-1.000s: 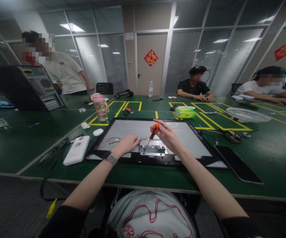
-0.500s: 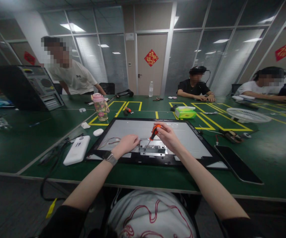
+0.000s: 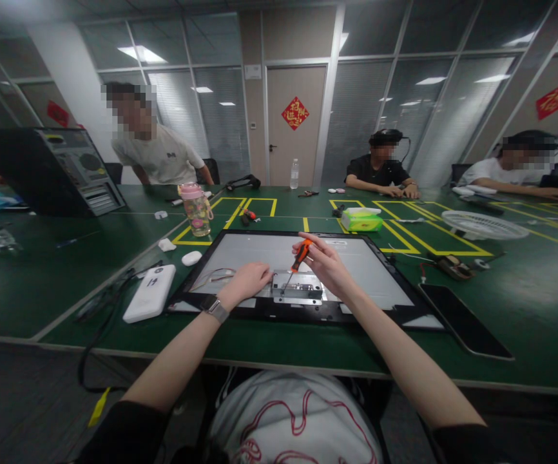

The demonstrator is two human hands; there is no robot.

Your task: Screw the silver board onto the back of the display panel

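The right hand [image 3: 330,267] is clenching its grip on an orange screwdriver [image 3: 301,254] (tip on the bracket [image 3: 298,288]). The left hand [image 3: 246,281] is resting, released, on the panel [image 3: 259,248].

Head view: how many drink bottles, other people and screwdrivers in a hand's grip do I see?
Drink bottles: 2
Other people: 3
Screwdriver in right hand grip: 1
Total: 6

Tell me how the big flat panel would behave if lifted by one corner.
The panel is wide and thin, so it would probably flex and feel awkward. Its loose wires and metal bracket suggest fragile parts.
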